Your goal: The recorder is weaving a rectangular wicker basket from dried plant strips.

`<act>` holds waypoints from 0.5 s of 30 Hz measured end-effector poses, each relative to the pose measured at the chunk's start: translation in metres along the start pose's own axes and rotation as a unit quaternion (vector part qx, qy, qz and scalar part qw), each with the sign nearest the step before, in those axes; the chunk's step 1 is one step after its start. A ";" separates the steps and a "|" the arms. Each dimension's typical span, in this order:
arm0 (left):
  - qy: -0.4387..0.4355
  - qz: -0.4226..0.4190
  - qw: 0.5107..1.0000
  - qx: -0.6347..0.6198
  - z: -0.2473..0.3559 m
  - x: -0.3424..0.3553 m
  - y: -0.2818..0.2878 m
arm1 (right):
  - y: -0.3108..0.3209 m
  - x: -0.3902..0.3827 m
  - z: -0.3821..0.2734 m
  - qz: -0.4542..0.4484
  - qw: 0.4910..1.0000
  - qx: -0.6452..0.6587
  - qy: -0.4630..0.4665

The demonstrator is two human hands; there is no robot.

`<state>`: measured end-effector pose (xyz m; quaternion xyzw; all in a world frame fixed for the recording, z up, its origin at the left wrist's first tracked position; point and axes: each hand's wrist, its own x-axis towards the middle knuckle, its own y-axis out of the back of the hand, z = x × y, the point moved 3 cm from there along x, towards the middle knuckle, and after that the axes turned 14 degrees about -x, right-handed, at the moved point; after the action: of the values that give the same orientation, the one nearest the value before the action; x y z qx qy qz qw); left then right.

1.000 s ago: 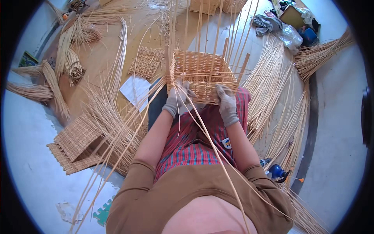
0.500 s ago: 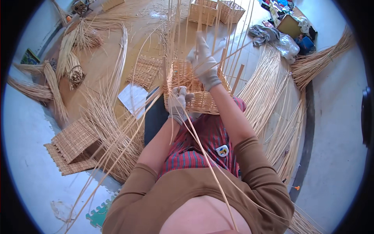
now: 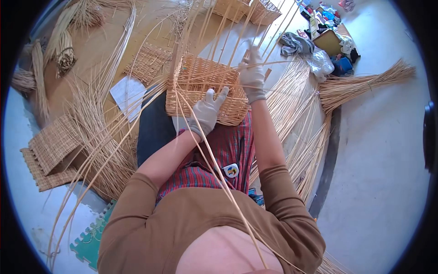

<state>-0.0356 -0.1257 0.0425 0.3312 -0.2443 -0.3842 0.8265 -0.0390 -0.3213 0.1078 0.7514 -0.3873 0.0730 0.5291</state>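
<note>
A square woven basket (image 3: 203, 75) with tall upright stakes rests over my legs on striped red cloth (image 3: 237, 141); loose strands run from its left corner. My left hand (image 3: 206, 112), in a pale glove, touches the basket's front wall with two fingers spread apart. My right hand (image 3: 252, 75), also gloved, is raised at the basket's right side, its fingers closed around thin strands (image 3: 276, 61) among the stakes; the exact grip is partly hidden. A round white tape measure (image 3: 231, 170) lies on the cloth in my lap.
Reed bundles (image 3: 365, 84) lie left and right. Woven panels (image 3: 54, 144) and a flat mat (image 3: 146, 61) are on the floor, near a white sheet (image 3: 127, 98). Finished baskets (image 3: 264, 13) stand beyond. Clothes, bags and boxes (image 3: 328, 43) pile at back right. Green foam mat (image 3: 86, 246) shows lower left.
My right hand rose from the front rim into the stakes, then moved slightly down and right. My left hand moved from the left corner toward the front's middle, fingers spreading. The view has shifted.
</note>
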 end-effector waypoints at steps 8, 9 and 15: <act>-0.026 -0.008 0.993 0.116 -0.004 0.007 0.002 | 0.019 -0.214 0.034 0.058 0.847 0.316 -0.423; -0.115 0.073 0.991 -0.002 -0.006 0.002 0.006 | 0.016 -0.217 -0.001 0.009 0.866 0.337 -0.369; -0.072 0.380 0.876 -0.289 -0.078 -0.045 0.011 | 0.009 -0.177 -0.186 -0.080 0.969 0.215 0.092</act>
<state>-0.0058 -0.0564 -0.0077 -0.0694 -0.2885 -0.1166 0.9478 -0.1111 -0.0748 0.1026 0.8661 -0.2510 0.1805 0.3927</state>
